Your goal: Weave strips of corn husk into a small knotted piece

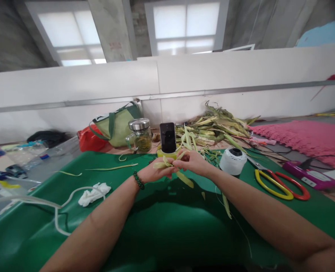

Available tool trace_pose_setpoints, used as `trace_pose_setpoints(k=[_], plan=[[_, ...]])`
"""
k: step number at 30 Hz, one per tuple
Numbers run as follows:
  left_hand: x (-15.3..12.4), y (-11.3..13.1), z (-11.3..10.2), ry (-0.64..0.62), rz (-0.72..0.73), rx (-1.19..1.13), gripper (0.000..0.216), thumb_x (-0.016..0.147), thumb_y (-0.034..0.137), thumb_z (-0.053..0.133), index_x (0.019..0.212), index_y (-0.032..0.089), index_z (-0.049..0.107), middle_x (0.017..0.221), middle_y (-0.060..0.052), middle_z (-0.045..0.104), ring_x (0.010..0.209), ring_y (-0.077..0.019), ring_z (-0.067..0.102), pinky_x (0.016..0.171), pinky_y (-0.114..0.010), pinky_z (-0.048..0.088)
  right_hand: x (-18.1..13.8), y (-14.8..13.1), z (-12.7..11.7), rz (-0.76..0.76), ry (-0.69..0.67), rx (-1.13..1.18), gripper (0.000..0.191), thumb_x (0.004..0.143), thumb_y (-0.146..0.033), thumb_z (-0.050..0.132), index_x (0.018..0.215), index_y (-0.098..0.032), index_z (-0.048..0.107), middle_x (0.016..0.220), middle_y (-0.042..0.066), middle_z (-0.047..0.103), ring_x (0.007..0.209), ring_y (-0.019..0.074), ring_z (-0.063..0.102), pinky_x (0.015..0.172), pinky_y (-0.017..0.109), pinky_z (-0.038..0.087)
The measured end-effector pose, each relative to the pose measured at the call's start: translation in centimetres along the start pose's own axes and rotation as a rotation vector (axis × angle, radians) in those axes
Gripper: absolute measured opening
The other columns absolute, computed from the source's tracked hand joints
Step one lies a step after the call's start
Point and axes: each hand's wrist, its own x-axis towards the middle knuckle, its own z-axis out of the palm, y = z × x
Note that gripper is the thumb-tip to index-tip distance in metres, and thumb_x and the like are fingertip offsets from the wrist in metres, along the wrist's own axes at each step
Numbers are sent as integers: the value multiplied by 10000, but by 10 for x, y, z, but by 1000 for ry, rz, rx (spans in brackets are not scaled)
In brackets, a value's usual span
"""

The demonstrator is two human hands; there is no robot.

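Both hands meet above the green mat (pixel 161 223), pinching pale yellow-green leaf strips (pixel 167 163). My left hand (pixel 155 173), with a green bead bracelet at the wrist, is closed on the strips from the left. My right hand (pixel 192 161) is closed on them from the right, and one strip (pixel 184 179) hangs down below it. A thin thread trails from the hands down across the mat. Directly behind the hands a black phone (pixel 167 136) stands upright on a yellow base.
A pile of leaves (pixel 212 128) lies at the back. A white thread spool (pixel 233 160), yellow and red scissors (pixel 277 184), a glass jar (pixel 140 136), a green bag (pixel 115 126), a crumpled tissue (pixel 93 193), a white cord (pixel 39 204) and pink fabric (pixel 303 138) surround the mat.
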Motion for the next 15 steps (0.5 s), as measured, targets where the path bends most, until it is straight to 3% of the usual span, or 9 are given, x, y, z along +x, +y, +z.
trace_pose_setpoints(k=[2, 7, 15], plan=[[1, -2, 2, -15, -8, 25, 290, 833, 428, 529, 791, 150, 598, 606, 1, 564, 540, -118, 566, 519, -213, 451, 0, 0, -1, -28, 26, 13, 441, 757, -549, 560, 560, -156, 519, 512, -17, 485, 466, 86, 452, 456, 216, 364], [1, -4, 3, 95, -99, -113, 315, 818, 441, 540, 711, 148, 582, 652, 5, 562, 599, -112, 561, 573, -215, 489, -4, -6, -6, -157, 163, -157, 421, 817, -462, 514, 526, -158, 516, 430, -39, 427, 430, 71, 399, 463, 210, 318], [-2, -1, -4, 92, -116, -153, 324, 784, 431, 597, 683, 125, 620, 658, -11, 598, 598, -115, 579, 587, -220, 510, -4, -4, -15, -127, 115, -201, 446, 821, -500, 514, 540, -156, 553, 402, -34, 437, 425, 87, 431, 483, 217, 341]])
